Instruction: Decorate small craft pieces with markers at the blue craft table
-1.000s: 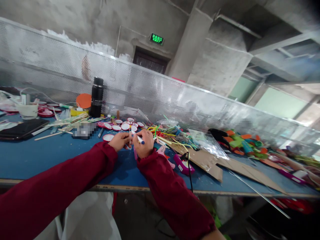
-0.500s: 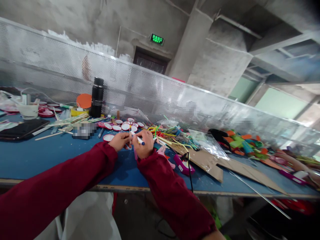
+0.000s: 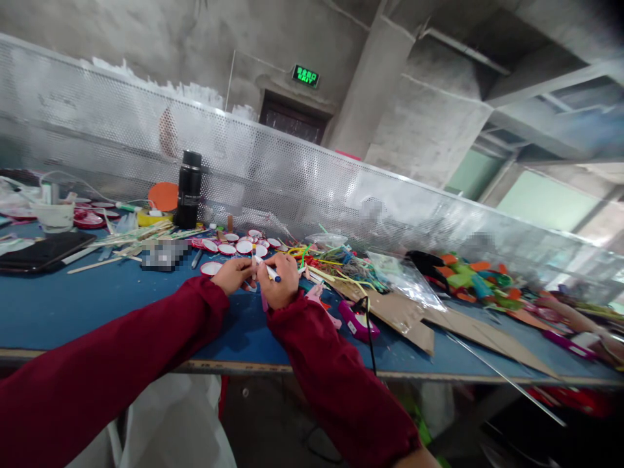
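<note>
Both my hands meet over the blue table [image 3: 97, 299], in dark red sleeves. My right hand [image 3: 280, 281] is closed around a white pen with a blue tip [image 3: 269, 270], held slanted toward my left hand. My left hand [image 3: 234, 273] is closed in a pinch on a small piece I cannot make out, right against the pen's end. Just beyond the hands lie several small white discs with red rims [image 3: 237, 247] and a tangle of coloured pipe cleaners [image 3: 336, 260].
A black bottle [image 3: 188, 189] stands by the perforated metal screen [image 3: 292, 182]. Wooden sticks [image 3: 127, 240], a dark tablet [image 3: 41, 252] and a white cup [image 3: 54, 216] lie left. A pink glue gun [image 3: 357, 320], cardboard sheets [image 3: 439, 322] and coloured foam pieces [image 3: 468, 276] lie right.
</note>
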### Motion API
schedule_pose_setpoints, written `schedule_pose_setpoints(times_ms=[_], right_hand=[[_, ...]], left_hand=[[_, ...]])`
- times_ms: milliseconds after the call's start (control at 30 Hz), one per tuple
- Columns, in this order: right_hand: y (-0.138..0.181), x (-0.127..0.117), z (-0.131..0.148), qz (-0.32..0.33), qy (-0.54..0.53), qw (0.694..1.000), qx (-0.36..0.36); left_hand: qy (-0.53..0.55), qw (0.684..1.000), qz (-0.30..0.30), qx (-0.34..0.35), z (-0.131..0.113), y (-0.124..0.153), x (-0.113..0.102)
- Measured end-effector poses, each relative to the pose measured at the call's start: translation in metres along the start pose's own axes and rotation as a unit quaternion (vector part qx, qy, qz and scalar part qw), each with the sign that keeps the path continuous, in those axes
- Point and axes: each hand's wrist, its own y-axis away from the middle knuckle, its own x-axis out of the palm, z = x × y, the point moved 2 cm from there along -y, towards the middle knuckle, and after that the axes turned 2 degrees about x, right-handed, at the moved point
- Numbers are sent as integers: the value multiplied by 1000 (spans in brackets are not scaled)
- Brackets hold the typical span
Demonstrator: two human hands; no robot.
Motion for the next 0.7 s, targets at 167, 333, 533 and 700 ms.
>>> schedule_pose_setpoints(times_ms=[167,333,533,700], right_hand=[[-1,0,-4,-5,9,1000,9],[0,0,-1,0,-1,1000,2],[0,0,1,7,-1,1000,0],[0,0,-2,-7,10,1000,8]], left_hand=[[4,1000,5,1,3,-1,-1],[-1,1000,4,-1,1,0,0],[-3,1000,4,-2,0,0,0],[-2,1000,10,1,3,0,-1]])
